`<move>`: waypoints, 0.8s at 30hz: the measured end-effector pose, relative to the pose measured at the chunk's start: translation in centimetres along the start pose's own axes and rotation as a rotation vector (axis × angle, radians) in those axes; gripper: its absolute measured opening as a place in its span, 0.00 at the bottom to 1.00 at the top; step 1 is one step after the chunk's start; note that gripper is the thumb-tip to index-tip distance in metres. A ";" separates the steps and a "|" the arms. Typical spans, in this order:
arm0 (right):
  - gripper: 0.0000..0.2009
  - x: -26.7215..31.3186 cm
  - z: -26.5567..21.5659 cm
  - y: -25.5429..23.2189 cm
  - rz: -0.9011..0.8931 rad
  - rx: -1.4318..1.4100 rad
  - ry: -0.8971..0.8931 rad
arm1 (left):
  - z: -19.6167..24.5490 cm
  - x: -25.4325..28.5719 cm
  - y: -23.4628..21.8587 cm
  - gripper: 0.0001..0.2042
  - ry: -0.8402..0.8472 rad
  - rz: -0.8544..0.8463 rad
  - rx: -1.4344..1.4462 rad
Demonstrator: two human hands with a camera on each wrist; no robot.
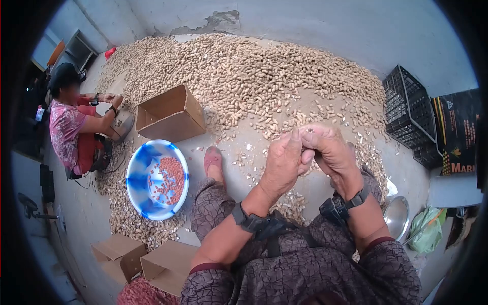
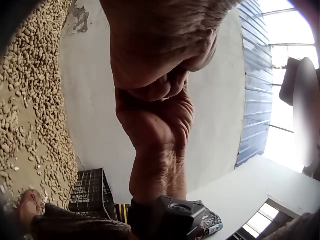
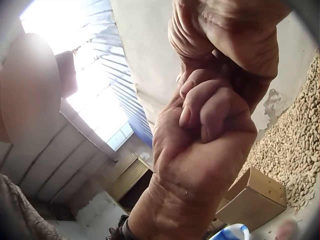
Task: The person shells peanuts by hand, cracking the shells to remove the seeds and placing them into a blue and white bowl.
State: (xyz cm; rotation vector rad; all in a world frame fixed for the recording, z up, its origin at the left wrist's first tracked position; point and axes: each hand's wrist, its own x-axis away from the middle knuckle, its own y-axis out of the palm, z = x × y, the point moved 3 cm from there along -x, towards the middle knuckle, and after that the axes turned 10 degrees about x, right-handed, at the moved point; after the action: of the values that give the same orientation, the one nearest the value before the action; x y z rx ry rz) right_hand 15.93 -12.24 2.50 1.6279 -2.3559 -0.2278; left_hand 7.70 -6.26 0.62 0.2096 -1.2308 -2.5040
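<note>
My left hand (image 1: 282,161) and right hand (image 1: 333,150) meet in front of my lap, thumbs and fingers bent close together. A small brownish peanut (image 1: 310,130) shows at the fingertips, mostly hidden between the hands. In the right wrist view the fingers of my left hand (image 3: 215,112) are curled in toward the palm, against the right hand (image 3: 240,35) above. The left wrist view shows the left hand (image 2: 160,45) covering the right hand's fingers (image 2: 162,89). Beyond the hands spreads a big heap of unshelled peanuts (image 1: 244,76).
A blue-and-white basin (image 1: 133,165) holds reddish kernels, beside a cardboard box (image 1: 178,119). Another person (image 1: 76,119) squats at the left. Black crates (image 1: 409,109), a metal bowl (image 1: 396,216) and a green bag (image 1: 426,229) stand right. Empty shells (image 1: 134,226) and cardboard (image 1: 170,264) lie near me.
</note>
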 end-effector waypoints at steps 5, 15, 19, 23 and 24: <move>0.10 -0.8 0.9 -0.5 0.008 -0.017 -0.031 | 0.3 -0.3 -0.2 0.19 -0.066 0.074 0.124; 0.09 -0.7 -0.2 -1.9 0.114 0.266 -0.041 | 0.4 -0.8 0.2 0.15 0.143 0.144 -0.033; 0.09 -0.6 -0.1 -1.8 0.164 0.245 -0.033 | 0.0 -1.2 -0.1 0.16 0.150 0.211 -0.147; 0.09 -0.5 -0.5 -1.8 0.203 0.160 -0.058 | 0.2 -1.3 -0.5 0.16 0.199 0.182 -0.282; 0.09 -0.5 -0.4 -1.8 0.205 0.158 -0.055 | 0.5 -1.4 -0.7 0.15 0.222 0.161 -0.361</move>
State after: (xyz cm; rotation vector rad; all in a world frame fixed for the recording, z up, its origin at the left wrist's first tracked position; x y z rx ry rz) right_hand 17.82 -12.42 2.33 1.4461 -2.6196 -0.0459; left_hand 8.71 -5.05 0.36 0.2761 -0.6684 -2.4312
